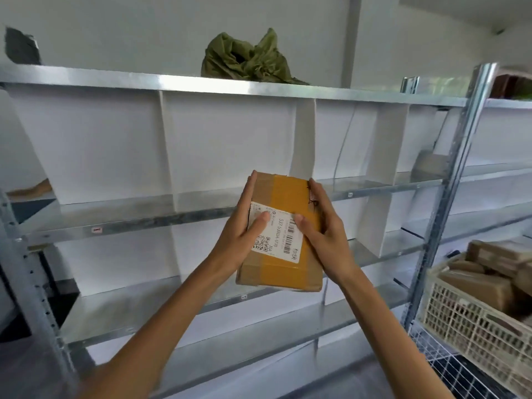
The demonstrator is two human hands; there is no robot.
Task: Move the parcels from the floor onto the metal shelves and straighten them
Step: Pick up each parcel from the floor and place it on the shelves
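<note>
Parcel [283,194] was gripped betw. left hand [244,228] & right hand [328,237], thumbs pressed on its label [280,240]. Metal shelves [138,223] stood just behind the grip.

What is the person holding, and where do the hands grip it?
A taped cardboard parcel, held by its two long sides: left hand on the left side, right hand on the right side, thumbs resting on the labelled top.

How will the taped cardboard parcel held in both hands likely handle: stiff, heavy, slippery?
Probably stiff: the cardboard parcel keeps square edges between the left hand and right hand. Likely light: both hold it raised by its sides. Its yellow tape may be slick.
</note>
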